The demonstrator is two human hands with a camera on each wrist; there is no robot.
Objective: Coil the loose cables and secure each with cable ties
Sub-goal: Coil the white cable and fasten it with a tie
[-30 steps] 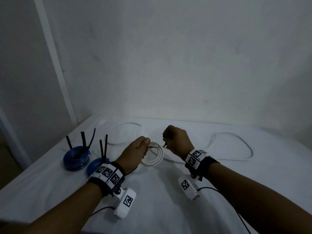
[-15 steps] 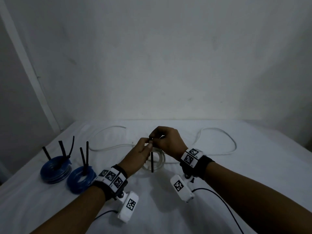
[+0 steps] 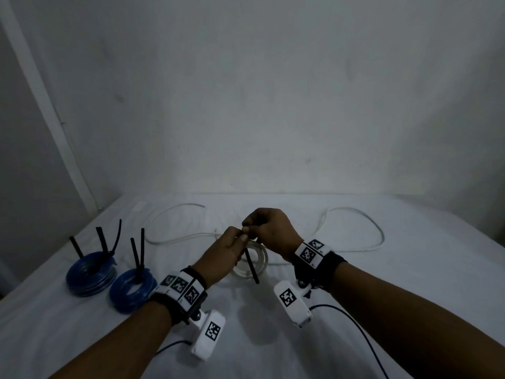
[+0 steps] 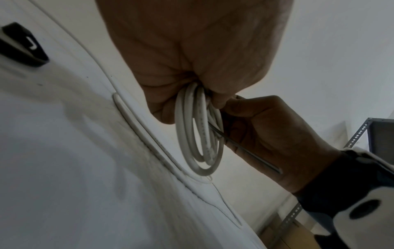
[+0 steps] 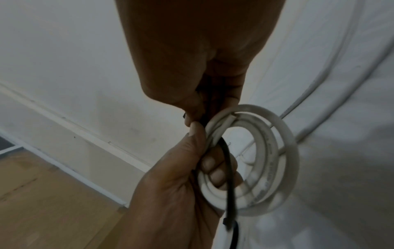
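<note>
Left hand fingers are curling through and gripping the white cable coil, thumb pressing on its upper edge; the coil is hanging upright just below frame centre in the head view, lifted off the sheet. Right hand fingers are pinching the black cable tie at the top of the coil, knuckle to knuckle with the left hand. The tie is hanging down across the coil, its free end pointing to the lower right.

In the left wrist view the coil is showing several loops bunched under the fingers, the tie crossing behind it.

Loose white cable is trailing over the white sheet behind the hands, looping toward the right and upper left of centre.

At the left of the frame, two blue cable coils are lying on the sheet just beside each other, black tie tails sticking up from both.
</note>
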